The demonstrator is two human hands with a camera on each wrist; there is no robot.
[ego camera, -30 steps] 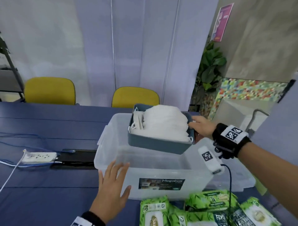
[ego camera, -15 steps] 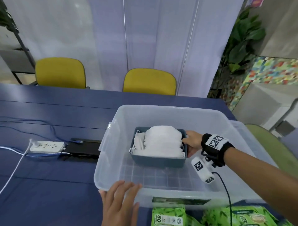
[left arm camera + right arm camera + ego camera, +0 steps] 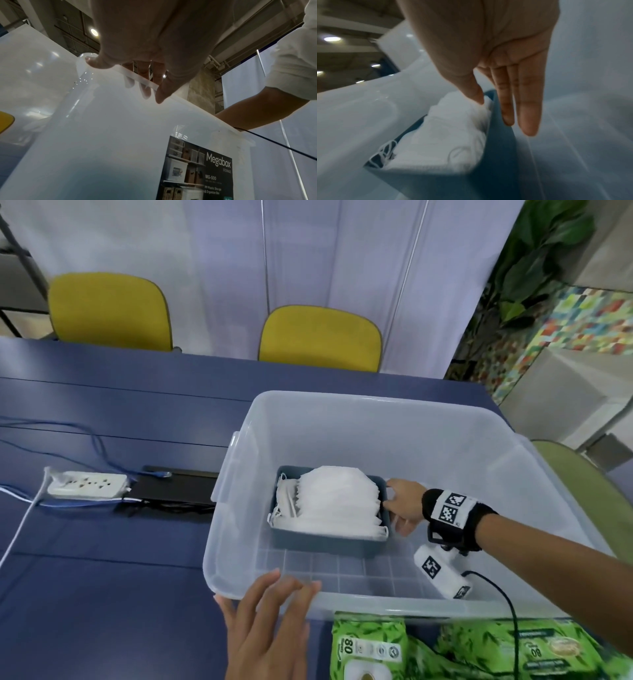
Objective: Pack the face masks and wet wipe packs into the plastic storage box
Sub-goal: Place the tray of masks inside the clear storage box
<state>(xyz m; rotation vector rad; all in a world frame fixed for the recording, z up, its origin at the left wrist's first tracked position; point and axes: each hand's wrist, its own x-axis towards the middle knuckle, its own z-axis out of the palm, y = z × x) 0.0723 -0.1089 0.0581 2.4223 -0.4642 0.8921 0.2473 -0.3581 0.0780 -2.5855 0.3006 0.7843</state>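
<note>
Inside a translucent Megabox storage box on a dark blue table, a blue-grey tray heaped with white face masks sits on the gridded floor, toward the left-hand wall. The person's right hand reaches down into the box from the right, forearm angled across the near rim, and meets the tray's right end wall: from the right wrist view the thumb dips over the tray's edge against the masks while the fingers run nearly straight down the outside of that wall, so the thumb and fingers lightly pinch the tray between them. A black strap with square printed markers circles the wrist, and a white marked unit with a black cable hangs below it.

Left hand lies palm-down at the box's near-left corner, fingers extended and slightly spread over the rim. From the left wrist view the fingertips drape over the rim's lip and show through the cloudy plastic, pressing rather than gripping; the box's printed label faces the person.

Green wet wipe packs lie on the table just in front of the box, outside it, touching or nearly touching its front wall. A white power strip rests well to the left, and two yellow chairs stand behind the table.
</note>
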